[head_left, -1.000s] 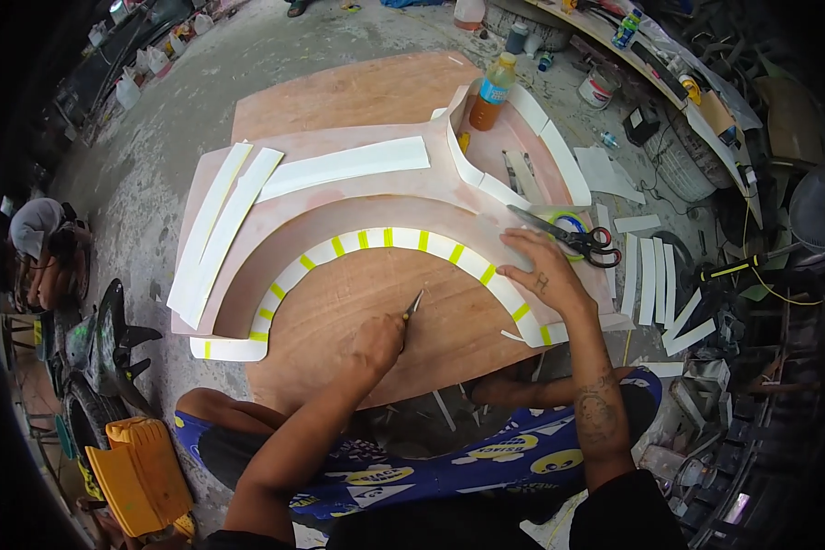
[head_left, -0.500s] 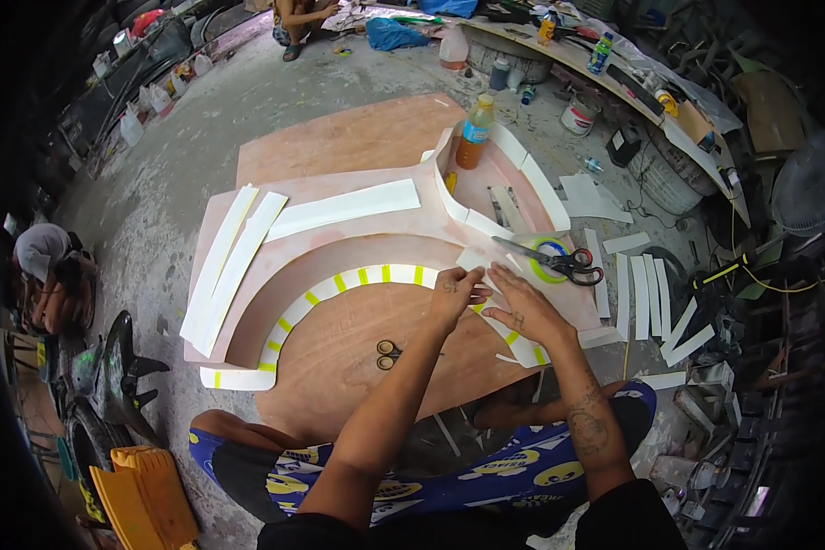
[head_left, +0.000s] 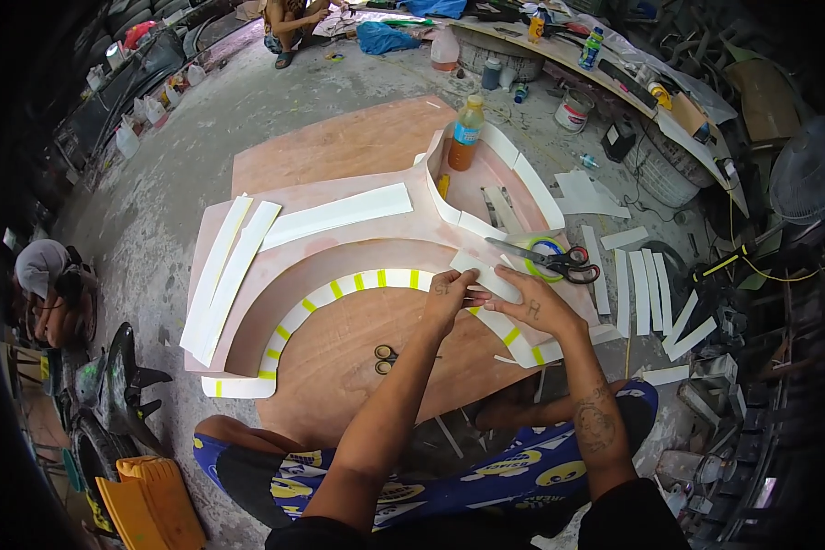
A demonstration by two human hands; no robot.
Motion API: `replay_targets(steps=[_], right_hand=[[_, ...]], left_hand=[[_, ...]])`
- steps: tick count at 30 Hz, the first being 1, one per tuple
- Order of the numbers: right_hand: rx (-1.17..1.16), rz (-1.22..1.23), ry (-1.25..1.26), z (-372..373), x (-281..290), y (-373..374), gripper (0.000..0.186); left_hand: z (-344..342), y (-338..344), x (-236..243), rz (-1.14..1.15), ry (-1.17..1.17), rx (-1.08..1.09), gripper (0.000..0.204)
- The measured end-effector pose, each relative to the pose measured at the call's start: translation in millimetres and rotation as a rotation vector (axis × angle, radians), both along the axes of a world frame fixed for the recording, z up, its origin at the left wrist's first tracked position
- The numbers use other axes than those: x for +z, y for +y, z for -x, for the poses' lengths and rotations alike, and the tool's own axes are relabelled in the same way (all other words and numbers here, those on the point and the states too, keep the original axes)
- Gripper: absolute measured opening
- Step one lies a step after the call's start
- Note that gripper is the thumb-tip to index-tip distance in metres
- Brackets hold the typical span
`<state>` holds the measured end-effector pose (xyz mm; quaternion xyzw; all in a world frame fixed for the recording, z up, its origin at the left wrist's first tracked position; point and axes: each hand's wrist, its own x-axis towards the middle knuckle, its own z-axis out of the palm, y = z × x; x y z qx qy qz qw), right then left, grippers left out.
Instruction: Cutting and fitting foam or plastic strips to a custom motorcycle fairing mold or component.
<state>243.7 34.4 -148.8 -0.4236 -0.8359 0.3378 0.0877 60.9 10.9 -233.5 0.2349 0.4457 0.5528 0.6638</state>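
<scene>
Between my two hands is a short white strip of card or thin sheet [head_left: 497, 282]. My left hand [head_left: 452, 295] pinches its near left end, and my right hand [head_left: 533, 307] holds its right side, fingers partly beneath it. They are above the right end of a pale pink arched panel shaped like a fender [head_left: 357, 234]. White pieces with yellow-green tape [head_left: 346, 287] line the inner arch. Close beyond my right hand, black-handled scissors [head_left: 568, 264] lie across a roll of green tape [head_left: 546, 247]. Small scissors [head_left: 385, 359] rest on the plywood [head_left: 357, 339] below the arch.
Long white strips [head_left: 238, 284] lie on the panel. An orange-filled bottle [head_left: 465, 133] stands in its far-right recess. More cut strips [head_left: 650, 291] are on the floor at right. A yellow plastic piece [head_left: 151, 504] is at lower left. Other people crouch at far left and top.
My right hand has turned and shifted slightly right, its fingers now around the white strip. More of the strip shows between my hands. The whole view has shifted a little.
</scene>
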Motion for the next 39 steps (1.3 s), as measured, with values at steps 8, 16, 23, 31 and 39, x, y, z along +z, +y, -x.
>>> replay_targets(steps=[8, 16, 23, 31, 39], right_hand=[[0.154, -0.082, -0.216, 5, -37, -17, 0.118], [0.11, -0.185, -0.146, -9, -41, -13, 0.101], [-0.174, -0.034, -0.001, -47, 14, -37, 0.081], [-0.147, -0.342, -0.117, -22, -50, -80, 0.097], [-0.195, -0.395, -0.154, -14, -59, -79, 0.096]], left_hand=[[-4, 10, -7, 0.052, -0.031, 0.051, 0.03], [-8, 17, -10, 0.056, 0.011, 0.064, 0.03], [-3, 21, -3, -0.013, -0.048, 0.045, 0.031], [-15, 13, 5, -0.04, -0.097, 0.0, 0.041], [-11, 10, 3, -0.037, -0.07, -0.024, 0.038]])
